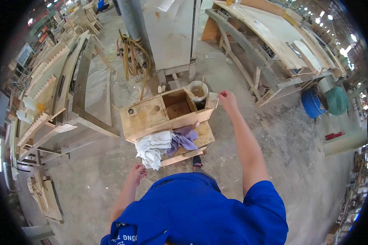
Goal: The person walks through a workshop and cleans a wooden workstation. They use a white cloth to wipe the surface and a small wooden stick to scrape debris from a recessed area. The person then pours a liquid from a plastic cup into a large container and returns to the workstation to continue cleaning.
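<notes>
A wooden box (145, 117) stands before me, with an open compartment (178, 104) and a flat lid at its left. My right hand (227, 100) is at the box's right end, fingers pinched at the edge of a pale flat piece (212, 100); what that piece is I cannot make out. A white bucket (198, 89) with a stick in it sits behind that end. On the near ledge lie a white cloth (153, 146) and a purple cloth (183, 138). Close to the white cloth's lower left, my left hand (137, 173) hangs with loosely curled fingers and nothing visible in it.
Behind the box rises a grey metal cabinet (167, 36), with coiled hoses (131, 57) at its left. A workbench (270, 36) stands at the far right, a wooden rack (77, 94) at the left. A blue drum (313, 103) is on the right.
</notes>
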`<state>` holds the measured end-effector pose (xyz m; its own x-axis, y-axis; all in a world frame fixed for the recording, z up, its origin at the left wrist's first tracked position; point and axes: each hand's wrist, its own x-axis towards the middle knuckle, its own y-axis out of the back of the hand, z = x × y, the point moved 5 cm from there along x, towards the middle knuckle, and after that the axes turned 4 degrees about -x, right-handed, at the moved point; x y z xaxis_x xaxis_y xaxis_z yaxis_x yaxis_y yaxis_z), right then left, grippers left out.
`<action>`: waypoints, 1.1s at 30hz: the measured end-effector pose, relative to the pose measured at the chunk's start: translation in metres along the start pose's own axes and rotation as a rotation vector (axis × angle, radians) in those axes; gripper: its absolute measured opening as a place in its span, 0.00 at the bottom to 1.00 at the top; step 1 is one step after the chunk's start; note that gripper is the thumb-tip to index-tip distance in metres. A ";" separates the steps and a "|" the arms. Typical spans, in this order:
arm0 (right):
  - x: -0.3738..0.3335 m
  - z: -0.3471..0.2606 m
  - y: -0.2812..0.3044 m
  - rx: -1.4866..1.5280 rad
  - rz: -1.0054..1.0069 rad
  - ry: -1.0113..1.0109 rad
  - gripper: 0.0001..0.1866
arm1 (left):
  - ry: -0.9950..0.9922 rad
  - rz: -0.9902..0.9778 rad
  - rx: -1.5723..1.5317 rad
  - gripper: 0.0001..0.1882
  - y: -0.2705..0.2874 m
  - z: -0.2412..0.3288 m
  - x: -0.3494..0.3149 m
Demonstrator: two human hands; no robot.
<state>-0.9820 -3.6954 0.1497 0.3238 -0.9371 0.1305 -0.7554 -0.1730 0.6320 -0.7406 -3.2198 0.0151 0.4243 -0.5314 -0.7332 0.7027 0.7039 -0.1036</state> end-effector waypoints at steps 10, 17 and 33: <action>0.130 0.029 -0.092 -0.364 -0.497 0.006 0.12 | -0.092 0.019 -0.092 0.07 -0.137 0.074 0.026; 0.155 0.019 -0.099 -0.154 -0.432 0.149 0.12 | -0.083 0.018 -0.071 0.07 -0.183 0.094 0.048; 0.146 -0.016 -0.037 -0.591 -0.462 0.363 0.14 | 0.105 0.168 0.278 0.11 -0.167 -0.010 0.116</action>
<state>-0.8977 -3.8214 0.1571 0.7678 -0.6372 -0.0663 -0.1104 -0.2336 0.9660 -0.8145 -3.3939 -0.0597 0.4966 -0.3575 -0.7910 0.7628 0.6145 0.2012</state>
